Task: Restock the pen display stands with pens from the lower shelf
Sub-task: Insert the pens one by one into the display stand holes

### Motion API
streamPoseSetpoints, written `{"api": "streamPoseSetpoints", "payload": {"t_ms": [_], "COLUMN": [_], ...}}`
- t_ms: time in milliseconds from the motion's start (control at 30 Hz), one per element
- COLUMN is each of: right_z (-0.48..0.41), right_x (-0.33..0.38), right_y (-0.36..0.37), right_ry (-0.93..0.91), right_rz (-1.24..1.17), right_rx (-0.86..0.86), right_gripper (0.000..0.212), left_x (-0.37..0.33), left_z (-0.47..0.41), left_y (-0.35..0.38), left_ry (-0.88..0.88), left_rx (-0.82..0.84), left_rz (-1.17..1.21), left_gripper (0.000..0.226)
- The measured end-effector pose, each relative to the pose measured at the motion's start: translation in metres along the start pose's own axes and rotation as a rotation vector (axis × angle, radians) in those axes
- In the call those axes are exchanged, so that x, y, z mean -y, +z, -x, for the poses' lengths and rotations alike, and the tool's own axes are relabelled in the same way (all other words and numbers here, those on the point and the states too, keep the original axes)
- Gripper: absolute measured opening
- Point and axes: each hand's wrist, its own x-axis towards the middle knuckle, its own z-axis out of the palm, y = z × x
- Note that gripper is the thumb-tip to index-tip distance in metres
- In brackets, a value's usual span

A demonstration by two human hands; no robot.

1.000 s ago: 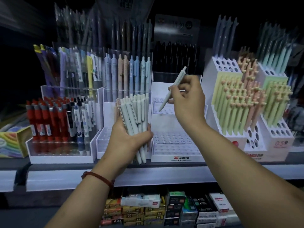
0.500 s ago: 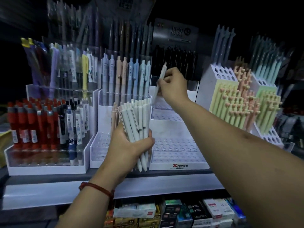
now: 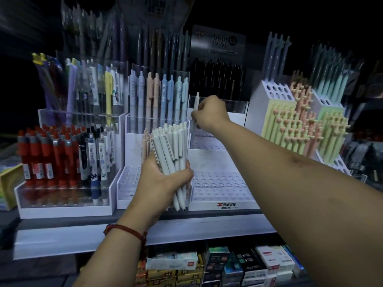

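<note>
My left hand (image 3: 163, 179) grips a bundle of pale white-green pens (image 3: 172, 150), held upright in front of the shelf. My right hand (image 3: 211, 114) pinches a single pale pen (image 3: 195, 102) upright over the upper back tier of the stepped white display stand (image 3: 219, 195), whose hole rows below stand bare. The pen's lower end is hidden by my fingers. A second white stand (image 3: 128, 195) to the left holds pastel pens in its upper tier.
A stand of red and black pens (image 3: 62, 154) sits at the left. Pastel heart-topped pens fill a stand (image 3: 298, 125) at the right. Black pens (image 3: 217, 79) stand behind the middle stand. Boxes of stock (image 3: 238, 264) lie on the lower shelf.
My right hand carried the single pen left and down, from tilted in the air to upright at the stand's back tier. The left hand kept its bundle still.
</note>
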Motion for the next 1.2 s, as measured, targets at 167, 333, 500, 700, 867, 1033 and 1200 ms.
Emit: {"api": "streamPoseSetpoints", "payload": {"t_ms": [167,333,500,700,867,1033,1200], "right_z": [-0.01,-0.006,0.02,0.1,0.128,0.13,0.131], "right_x": [0.005,0.004,0.002,0.007,0.002,-0.002,0.001], "right_y": [0.002,0.004,-0.011,-0.045,-0.059,-0.064,-0.062], "right_ry": [0.041,0.047,-0.03,-0.13,-0.037,0.048,-0.063], "right_rz": [0.063,0.114,0.084,-0.42,-0.638,-0.724,-0.607], "right_rx": [0.032,-0.005,0.02,0.258,0.42,0.499,0.299], "right_gripper": [0.003,0.014,0.027,0.023,0.019,0.022,0.03], "left_x": [-0.003,-0.011,-0.012,-0.005,-0.007,-0.011,-0.011], "left_z": [0.002,0.005,0.002,0.002,0.003,-0.002,-0.012], "left_y": [0.002,0.007,0.008,0.011,0.018,0.021,0.036], "left_ry": [-0.006,0.006,-0.023,-0.055,-0.107,-0.127,-0.069], "left_rx": [-0.034,-0.015,-0.052,-0.048,-0.016,-0.009,-0.091], "left_rz": [0.002,0.051,0.056,0.011,0.099,0.088,-0.002], "left_gripper": [0.025,0.028,0.029,0.036,0.034,0.026,0.044]}}
